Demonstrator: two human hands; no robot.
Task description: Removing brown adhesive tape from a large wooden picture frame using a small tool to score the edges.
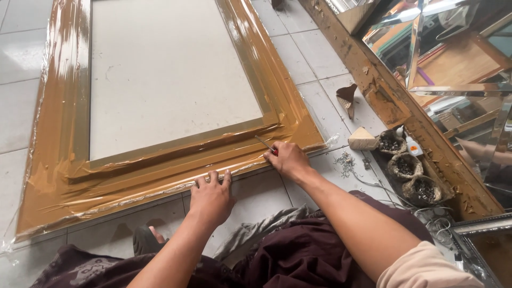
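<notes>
A person sat on a pale tiled floor and looked down at a large wooden frame lying flat, wrapped in clear plastic film that wrinkled along its near edge. The frame filled the view from 9 to 12 o'clock, around a white centre panel.

The left hand lay near the middle of the view, released and flat, its fingers spread on the filmed near edge of the frame, pinning it down. The right hand, at about 2 o'clock from the left, was clenched around a small cutter with a red handle, its thin blade pointing up and left onto the frame's lower right corner.

At 3 o'clock, against a rough wooden beam, sat 3 small pouches of nails, a pale block and a scatter of loose nails. Mirror pieces leaned at 1 to 2 o'clock. A dark patterned garment covered the person's lap at 6 o'clock.

As a judgement, the blade lay close to the glossy finish, so too much pressure could score the wood under the film. The left fingers rested near the blade's line along that edge, and a slip on slick plastic could reach them.
</notes>
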